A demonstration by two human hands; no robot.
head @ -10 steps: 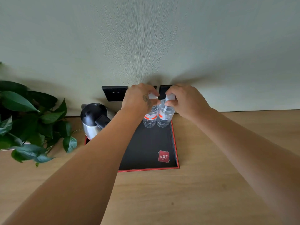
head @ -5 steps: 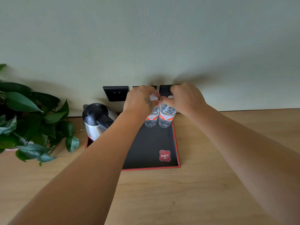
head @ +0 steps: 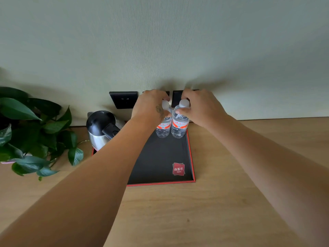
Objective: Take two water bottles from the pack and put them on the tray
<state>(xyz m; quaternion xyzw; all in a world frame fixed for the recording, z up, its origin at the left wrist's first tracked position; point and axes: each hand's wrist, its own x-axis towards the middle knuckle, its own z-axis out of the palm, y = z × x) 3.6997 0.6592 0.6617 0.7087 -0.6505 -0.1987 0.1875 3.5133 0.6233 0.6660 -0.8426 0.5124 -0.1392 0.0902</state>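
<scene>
Two clear water bottles with red-and-white labels and white caps stand upright, side by side, at the far right corner of the black tray (head: 160, 157) with a red rim. My left hand (head: 151, 106) grips the neck of the left bottle (head: 162, 128). My right hand (head: 199, 106) grips the neck of the right bottle (head: 179, 126). Both bottle bases rest on the tray floor. The pack is not in view.
A steel kettle (head: 101, 130) with a black lid and handle stands on the tray's far left corner. A leafy green plant (head: 30, 132) sits at the left of the wooden counter (head: 231, 202). Black wall sockets (head: 123, 99) are just behind the bottles.
Both hands have stayed on the bottle necks. The bottles look a little more upright and settled on the tray than one second ago. The view has shifted slightly.
</scene>
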